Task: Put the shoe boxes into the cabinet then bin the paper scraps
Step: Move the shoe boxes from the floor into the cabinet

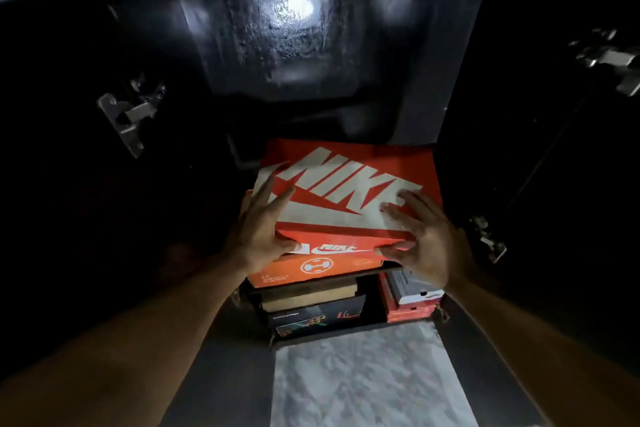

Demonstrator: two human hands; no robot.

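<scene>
One dark cabinet (346,45) fills most of the frame, with its doors swung open at left and right. Pale marbled floor (363,374) shows at the lower centre.

One orange shoe box (346,191) sits at the centre of the frame, at the cabinet mouth. Its far end is already inside and its near end is over the front edge of a shelf (322,278). Whether the box rests fully on the shelf cannot be told.

Four other boxes lie on the level below:
- a brown box (308,295), on top of
- a black box (311,317) at lower centre;
- a grey-and-white box (412,288), on top of
- a red box (408,314) just to its right.

Left hand (263,229): fingers are spread flat on the near-left corner of the lid, with the thumb hooked on the front face. Right hand (422,236): the same hold, mirrored, on the near-right corner. Both hands clamp the box.

Handling, as judged:
- The box is printed cardboard, so stiff along the edges and soft at mid-panel.
- The load is probably light to moderate.
- The smooth lid may slide or lift off, so keep pressure on top.
- Take hold at the corners, where the walls resist crushing. Push level and straight in.

Metal hinges (128,114) project from the door edges, well clear of the box. No paper scraps are in view.
</scene>
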